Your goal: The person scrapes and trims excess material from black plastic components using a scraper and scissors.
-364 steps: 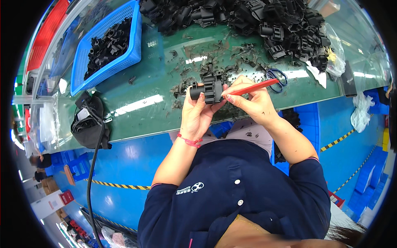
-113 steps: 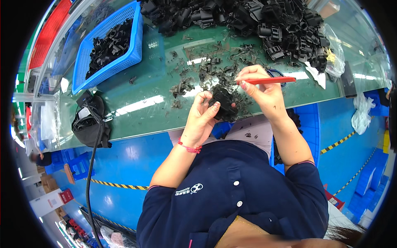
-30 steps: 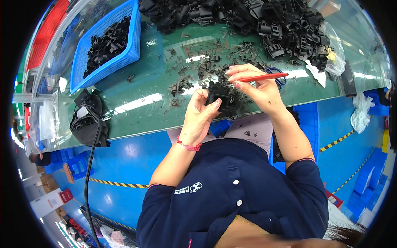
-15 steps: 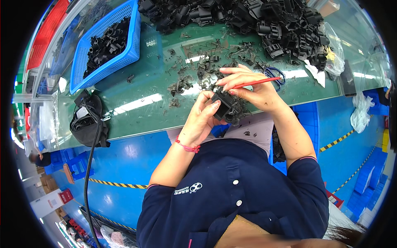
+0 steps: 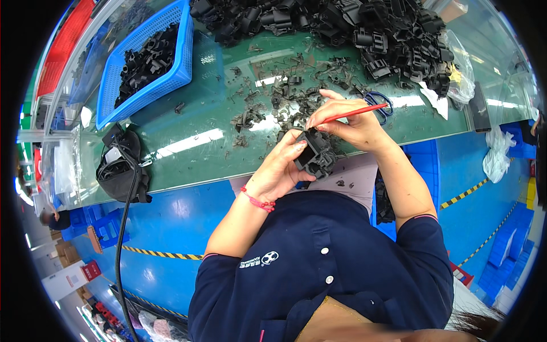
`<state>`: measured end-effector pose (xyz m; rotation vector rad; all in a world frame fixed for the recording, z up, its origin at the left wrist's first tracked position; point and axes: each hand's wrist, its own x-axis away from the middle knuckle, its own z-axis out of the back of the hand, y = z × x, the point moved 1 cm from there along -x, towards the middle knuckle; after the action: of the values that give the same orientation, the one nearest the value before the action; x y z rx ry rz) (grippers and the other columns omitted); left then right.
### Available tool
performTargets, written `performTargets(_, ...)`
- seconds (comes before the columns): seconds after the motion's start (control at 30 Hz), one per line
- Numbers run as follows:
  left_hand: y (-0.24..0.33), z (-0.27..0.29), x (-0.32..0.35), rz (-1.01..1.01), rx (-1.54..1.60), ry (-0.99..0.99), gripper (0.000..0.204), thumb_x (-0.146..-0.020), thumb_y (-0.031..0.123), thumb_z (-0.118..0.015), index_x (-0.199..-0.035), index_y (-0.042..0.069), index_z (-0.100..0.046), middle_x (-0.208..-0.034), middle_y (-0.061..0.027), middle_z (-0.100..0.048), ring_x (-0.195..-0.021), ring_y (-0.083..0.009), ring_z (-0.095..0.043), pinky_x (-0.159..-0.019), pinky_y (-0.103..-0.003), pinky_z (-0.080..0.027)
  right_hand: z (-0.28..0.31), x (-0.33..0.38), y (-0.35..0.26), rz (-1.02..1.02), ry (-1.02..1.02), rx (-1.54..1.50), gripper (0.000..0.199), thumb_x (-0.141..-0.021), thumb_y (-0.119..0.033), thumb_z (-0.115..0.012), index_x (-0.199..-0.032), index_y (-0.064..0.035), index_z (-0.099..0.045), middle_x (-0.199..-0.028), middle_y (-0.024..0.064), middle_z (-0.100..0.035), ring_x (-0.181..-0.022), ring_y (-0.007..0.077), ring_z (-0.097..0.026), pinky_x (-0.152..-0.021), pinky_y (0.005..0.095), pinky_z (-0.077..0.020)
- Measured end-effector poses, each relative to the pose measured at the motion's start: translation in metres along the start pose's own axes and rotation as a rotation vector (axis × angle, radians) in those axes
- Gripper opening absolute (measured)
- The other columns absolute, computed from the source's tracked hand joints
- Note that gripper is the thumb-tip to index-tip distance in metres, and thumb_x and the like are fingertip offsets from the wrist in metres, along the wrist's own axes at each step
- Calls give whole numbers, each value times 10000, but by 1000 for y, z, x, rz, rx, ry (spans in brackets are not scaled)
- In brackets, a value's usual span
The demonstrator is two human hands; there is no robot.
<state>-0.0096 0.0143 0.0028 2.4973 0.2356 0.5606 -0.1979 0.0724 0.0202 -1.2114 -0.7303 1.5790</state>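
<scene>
Bright, even overhead illumination throughout. Long white glare streaks from ceiling tubes on the glossy green table top [image 5: 188,142], repeated near the scissors [image 5: 380,102] and toward the right end. Softer sheen on the blue floor [image 5: 171,211]. Shadows short and weak; a faint one under the blue basket [image 5: 171,68]. Strong fisheye distortion: table edge bowed, straight lines curved near the rim, black vignette around the circular field. Centre sharp: left hand [image 5: 279,171], right hand [image 5: 353,122] and the black plastic part [image 5: 316,154] crisp, no motion blur. Detail in the black parts pile [image 5: 364,28] crushed by low contrast. Periphery softer and compressed.
</scene>
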Motion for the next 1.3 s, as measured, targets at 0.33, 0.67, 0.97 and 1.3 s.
performTargets(0.33, -1, -6, -2, -67, -69, 33, 210, -892, 196, -563, -1022, 131, -412, -1040, -32, -551, -917, -136, -574, -675, -308, -527, 0, -7, 15, 81, 499, 373, 86, -841, -19, -575, -900, -41, -632, -838, 43, -666, -798, 151, -638, -1015, 423, -294)
performTargets(0.67, -2, 7, -8, -303, -246, 202, 373, -825, 71, -627, -1118, 99, -398, -1086, -60, -501, -955, -144, -544, -769, -286, -492, -9, 1, -3, -155, 449, -267, 119, -851, -100, -605, -915, -1, -628, -891, 62, -634, -850, 123, -571, -777, 245, -443)
performTargets(0.97, -4, 6, -11, -451, -317, 239, 558, -784, 3, -658, -1258, 10, -363, -1136, -90, -441, -1047, -155, -487, -907, -291, -426, -19, 6, -3, -158, 318, -328, 101, -820, -75, -619, -881, 4, -639, -929, 116, -619, -958, 212, -559, -861, 336, -427)
performTargets(1.3, -5, 0, -11, -474, -300, 203, 511, -795, -6, -646, -1234, 3, -386, -1135, -80, -444, -1023, -150, -520, -908, -280, -433, -22, 10, -11, -209, 311, -35, 95, -813, -68, -624, -896, -34, -654, -914, 67, -660, -921, 187, -607, -910, 397, -414)
